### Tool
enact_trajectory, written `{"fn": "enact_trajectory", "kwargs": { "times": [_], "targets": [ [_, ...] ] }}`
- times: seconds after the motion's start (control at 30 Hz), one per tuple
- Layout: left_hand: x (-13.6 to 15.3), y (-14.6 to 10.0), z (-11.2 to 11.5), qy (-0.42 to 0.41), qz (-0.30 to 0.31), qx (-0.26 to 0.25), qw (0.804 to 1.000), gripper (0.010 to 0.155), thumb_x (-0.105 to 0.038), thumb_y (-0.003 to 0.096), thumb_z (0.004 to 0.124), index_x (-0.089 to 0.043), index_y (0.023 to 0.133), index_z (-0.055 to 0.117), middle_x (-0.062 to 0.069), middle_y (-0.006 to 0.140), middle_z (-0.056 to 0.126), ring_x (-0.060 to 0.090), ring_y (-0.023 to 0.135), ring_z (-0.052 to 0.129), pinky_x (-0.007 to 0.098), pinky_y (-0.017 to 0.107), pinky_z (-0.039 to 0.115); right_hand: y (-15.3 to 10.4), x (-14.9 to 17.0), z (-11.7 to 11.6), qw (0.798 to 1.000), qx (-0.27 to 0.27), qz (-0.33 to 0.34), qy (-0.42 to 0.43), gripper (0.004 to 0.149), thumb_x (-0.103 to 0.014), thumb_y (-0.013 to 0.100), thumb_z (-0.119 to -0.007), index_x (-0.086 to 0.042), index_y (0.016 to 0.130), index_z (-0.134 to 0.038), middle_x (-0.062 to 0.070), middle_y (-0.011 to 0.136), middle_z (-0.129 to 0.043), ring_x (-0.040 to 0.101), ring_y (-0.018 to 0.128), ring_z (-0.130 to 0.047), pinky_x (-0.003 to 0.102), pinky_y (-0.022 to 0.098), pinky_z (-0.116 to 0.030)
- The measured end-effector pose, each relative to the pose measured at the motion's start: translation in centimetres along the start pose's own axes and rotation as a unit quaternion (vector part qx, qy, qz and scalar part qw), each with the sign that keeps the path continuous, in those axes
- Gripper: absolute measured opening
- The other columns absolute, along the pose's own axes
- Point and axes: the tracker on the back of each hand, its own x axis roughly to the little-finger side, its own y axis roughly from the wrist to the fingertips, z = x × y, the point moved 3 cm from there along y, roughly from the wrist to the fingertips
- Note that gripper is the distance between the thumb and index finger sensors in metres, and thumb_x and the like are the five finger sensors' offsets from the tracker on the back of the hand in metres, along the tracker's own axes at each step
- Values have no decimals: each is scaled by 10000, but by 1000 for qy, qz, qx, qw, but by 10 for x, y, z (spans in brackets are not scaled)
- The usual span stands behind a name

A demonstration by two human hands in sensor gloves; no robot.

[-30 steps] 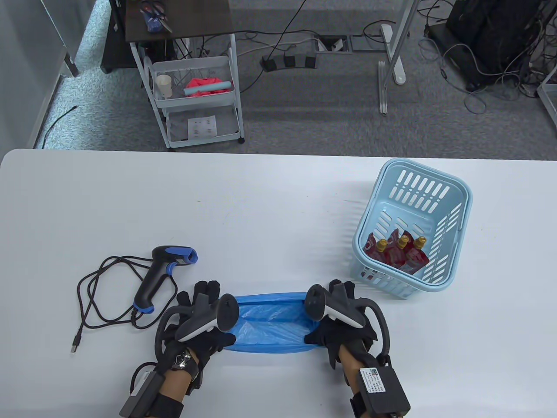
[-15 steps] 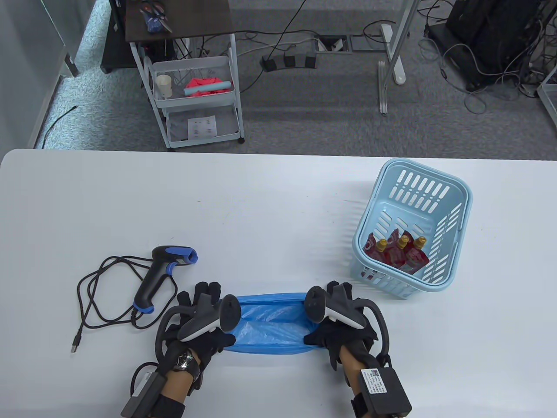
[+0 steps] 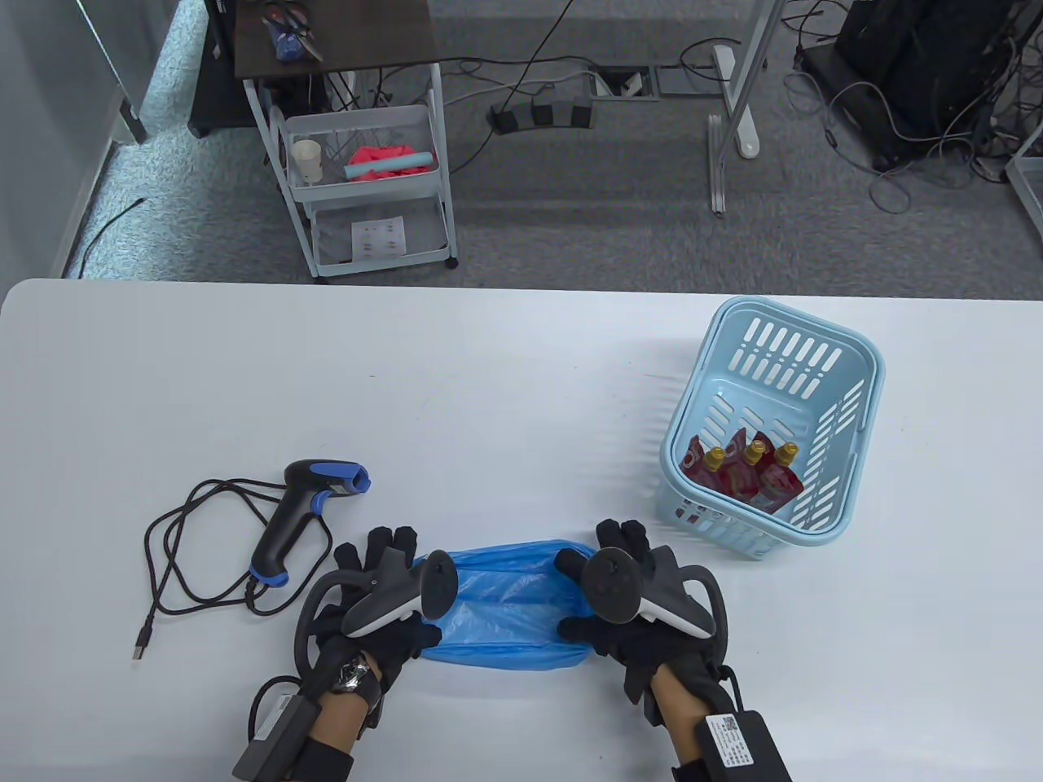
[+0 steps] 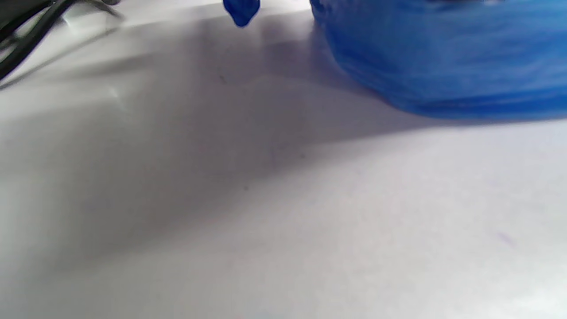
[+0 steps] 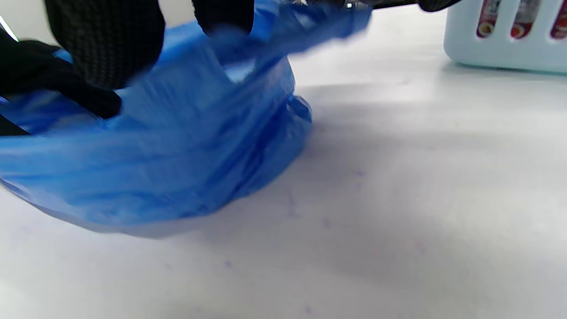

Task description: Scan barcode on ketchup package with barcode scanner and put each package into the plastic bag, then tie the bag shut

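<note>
Gripping crumpled blue plastic bag on bench, left hand and right hand fingers clamped on its ends; no legible labels.

office corner behind a white table

grey carpet runs beyond the table's far edge. at upper left a white cart on wheels stands under a dark desk; its upper tray holds a paper cup, a red cloth and a pale blue tube. a black power strip and loose cables lie on the carpet, beside a white table leg. black gear with tangled cords sits at upper right. light is even.
</note>
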Motion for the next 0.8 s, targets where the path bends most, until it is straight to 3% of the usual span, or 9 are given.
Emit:
{"fn": "enact_trajectory", "kwargs": {
  "times": [0.3, 0.6, 0.8],
  "targets": [
    [0, 0, 0, 2, -3, 3, 1000, 836, -585, 396, 807, -375, 1109, 422, 84, 1200, 156, 429, 1149, 189, 704, 784, 270, -35, 0, 23, 995, 74, -16, -68, 813, -600, 477, -729, -275, 1144, -397, 232, 1189, -211, 495, 1075, -181, 690, 754, -303],
    [3, -1, 1, -7, -6, 7, 1000, 831, -613, 401, 785, -418, 1106, 390, 88, 1195, 129, 427, 1146, 176, 697, 786, 259, -46, 19, 2, 998, 52, -39, 2, 903, -668, 489, -655, -229, 1173, -261, 233, 1195, -127, 488, 1076, -89, 709, 732, -154],
    [12, 2, 0, -71, 8, -12, 997, 796, -608, 403, 784, -438, 1101, 440, 85, 1198, 154, 419, 1149, 200, 692, 787, 268, -46, 29, 0, 997, 57, -47, 21, 902, -666, 493, -651, -231, 1171, -244, 236, 1190, -110, 492, 1069, -74, 716, 725, -142]
  ]
}}
